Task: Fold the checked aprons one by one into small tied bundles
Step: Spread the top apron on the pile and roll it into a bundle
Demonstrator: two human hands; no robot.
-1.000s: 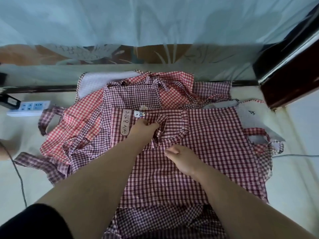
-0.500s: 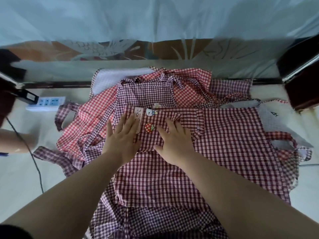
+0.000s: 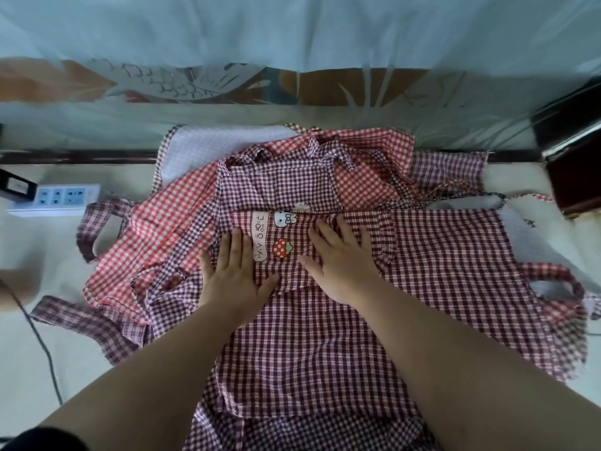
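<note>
Top apron [image 3: 325, 336] near-to-far, patches [image 3: 282, 248] far

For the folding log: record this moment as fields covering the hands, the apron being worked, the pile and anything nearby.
left hand: flat, fingers straight, pressing the dark red checked apron left of its strawberry patch
right hand: flat, pressing the same apron right of the patch
apron state: spread out, not yet bundled or tied
pile: purple checked apron and bright red checked apron lie beneath, crumpled
nearby: white power strip at far left
</note>
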